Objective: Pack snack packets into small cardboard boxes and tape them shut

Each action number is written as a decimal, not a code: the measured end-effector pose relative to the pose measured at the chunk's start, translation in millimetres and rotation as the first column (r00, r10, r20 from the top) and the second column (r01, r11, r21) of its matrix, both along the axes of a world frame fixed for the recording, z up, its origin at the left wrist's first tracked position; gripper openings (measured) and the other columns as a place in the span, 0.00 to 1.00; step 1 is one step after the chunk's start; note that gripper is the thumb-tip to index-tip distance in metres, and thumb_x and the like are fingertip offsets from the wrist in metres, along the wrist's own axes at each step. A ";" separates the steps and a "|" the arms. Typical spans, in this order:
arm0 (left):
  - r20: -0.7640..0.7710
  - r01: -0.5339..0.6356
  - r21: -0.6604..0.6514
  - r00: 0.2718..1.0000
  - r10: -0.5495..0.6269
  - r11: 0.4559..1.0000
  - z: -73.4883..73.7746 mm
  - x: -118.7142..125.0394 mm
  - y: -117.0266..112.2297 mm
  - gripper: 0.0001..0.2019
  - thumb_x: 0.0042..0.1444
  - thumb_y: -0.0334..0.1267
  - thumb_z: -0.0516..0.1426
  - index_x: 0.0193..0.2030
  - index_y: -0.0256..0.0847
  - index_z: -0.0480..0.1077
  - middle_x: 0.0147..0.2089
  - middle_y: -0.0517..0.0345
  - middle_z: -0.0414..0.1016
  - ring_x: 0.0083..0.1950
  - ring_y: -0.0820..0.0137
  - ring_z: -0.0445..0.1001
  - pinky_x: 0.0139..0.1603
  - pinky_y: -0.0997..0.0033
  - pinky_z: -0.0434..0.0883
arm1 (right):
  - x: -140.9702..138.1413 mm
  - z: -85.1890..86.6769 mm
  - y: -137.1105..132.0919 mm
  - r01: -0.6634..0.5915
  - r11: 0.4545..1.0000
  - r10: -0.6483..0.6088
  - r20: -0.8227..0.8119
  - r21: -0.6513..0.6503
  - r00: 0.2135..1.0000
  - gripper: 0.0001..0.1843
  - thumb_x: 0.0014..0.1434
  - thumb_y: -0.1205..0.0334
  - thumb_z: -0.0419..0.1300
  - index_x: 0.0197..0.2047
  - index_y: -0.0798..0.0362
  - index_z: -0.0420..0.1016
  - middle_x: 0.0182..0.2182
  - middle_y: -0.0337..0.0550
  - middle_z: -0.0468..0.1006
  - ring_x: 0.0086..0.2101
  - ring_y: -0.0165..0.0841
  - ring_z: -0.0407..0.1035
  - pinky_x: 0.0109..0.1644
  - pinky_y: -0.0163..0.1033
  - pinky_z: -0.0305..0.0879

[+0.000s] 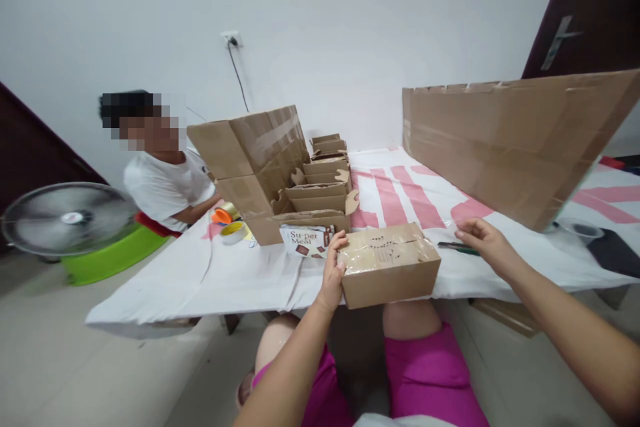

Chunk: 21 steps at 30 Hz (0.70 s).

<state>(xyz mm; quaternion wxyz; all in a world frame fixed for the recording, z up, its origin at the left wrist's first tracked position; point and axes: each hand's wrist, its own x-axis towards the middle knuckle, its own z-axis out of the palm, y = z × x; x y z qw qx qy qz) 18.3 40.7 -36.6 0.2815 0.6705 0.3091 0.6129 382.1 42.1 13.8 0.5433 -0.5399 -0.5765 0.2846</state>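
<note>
A small brown cardboard box (387, 273) sits at the table's near edge, with dark printed marks and shiny clear tape across its top. My left hand (334, 273) grips its left end, thumb in front and fingers over the top edge. To the right of the box, my right hand (483, 243) is raised with thumb and fingers pinched together. A faint clear scrap shows by its fingertips, too indistinct to name. Under that hand lies a dark slender tool (457, 248), partly hidden. Just left of the box stands a white printed packet (306, 241) reading "Su-per Meal".
Opened cartons (320, 197) line up beside stacked brown boxes (250, 153). A large cardboard box (500, 140) stands at right, near a clear plastic cup (580, 230). Yellow tape (233, 232) lies at left. Another person (165, 180) sits beyond, near a fan (70, 217).
</note>
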 end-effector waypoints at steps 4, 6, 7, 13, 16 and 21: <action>0.014 0.000 -0.007 1.000 0.000 1.000 0.7 1.1 -1.0 0.26 0.59 0.59 0.48 0.55 0.44 0.65 0.67 0.45 0.57 0.71 0.52 0.50 0.68 0.45 0.48 | 30.4 -18.5 -21.1 0.091 0.994 -0.086 0.088 -0.060 0.992 0.24 0.42 0.38 0.65 0.32 0.49 0.73 0.26 0.38 0.74 0.29 0.35 0.68 0.34 0.40 0.65; 0.024 0.005 -0.012 1.000 -0.005 1.000 0.7 1.9 -1.4 0.25 0.59 0.58 0.48 0.55 0.45 0.65 0.67 0.45 0.57 0.70 0.52 0.51 0.68 0.45 0.48 | 45.0 -27.8 -32.2 0.120 0.987 -0.089 0.257 -0.108 0.962 0.22 0.42 0.39 0.64 0.28 0.50 0.75 0.29 0.43 0.76 0.33 0.39 0.69 0.36 0.42 0.65; 0.027 0.006 -0.012 1.000 -0.005 1.000 0.8 2.2 -1.5 0.25 0.59 0.58 0.48 0.55 0.44 0.65 0.67 0.46 0.57 0.70 0.52 0.51 0.68 0.45 0.48 | 51.2 -32.2 -37.8 0.131 0.983 -0.082 0.337 -0.126 0.938 0.21 0.42 0.40 0.63 0.26 0.50 0.75 0.31 0.46 0.77 0.35 0.42 0.70 0.36 0.43 0.65; 0.032 -0.006 -0.018 0.999 0.007 1.000 2.1 3.2 -3.0 0.26 0.58 0.59 0.48 0.55 0.44 0.65 0.67 0.46 0.58 0.70 0.52 0.51 0.68 0.46 0.49 | 62.4 -54.5 -76.4 0.023 0.888 0.156 0.348 -0.459 0.924 0.17 0.43 0.42 0.60 0.21 0.48 0.72 0.21 0.43 0.72 0.24 0.37 0.65 0.31 0.43 0.60; 0.039 -0.010 -0.023 0.999 0.011 1.000 2.8 3.5 -3.5 0.25 0.58 0.58 0.49 0.54 0.44 0.66 0.66 0.47 0.58 0.70 0.52 0.52 0.68 0.47 0.49 | 56.1 -68.1 -96.6 -0.251 0.703 0.398 0.076 -0.665 0.914 0.13 0.45 0.46 0.62 0.22 0.45 0.69 0.18 0.42 0.69 0.20 0.31 0.61 0.28 0.40 0.55; 0.037 -0.022 -0.022 0.999 0.023 1.000 3.1 3.7 -3.1 0.25 0.58 0.58 0.48 0.54 0.44 0.66 0.66 0.46 0.59 0.70 0.52 0.52 0.68 0.47 0.50 | 49.1 -99.6 -110.8 -0.258 0.491 0.429 -0.027 -0.832 0.903 0.20 0.43 0.39 0.63 0.25 0.46 0.64 0.15 0.40 0.70 0.15 0.27 0.58 0.23 0.37 0.53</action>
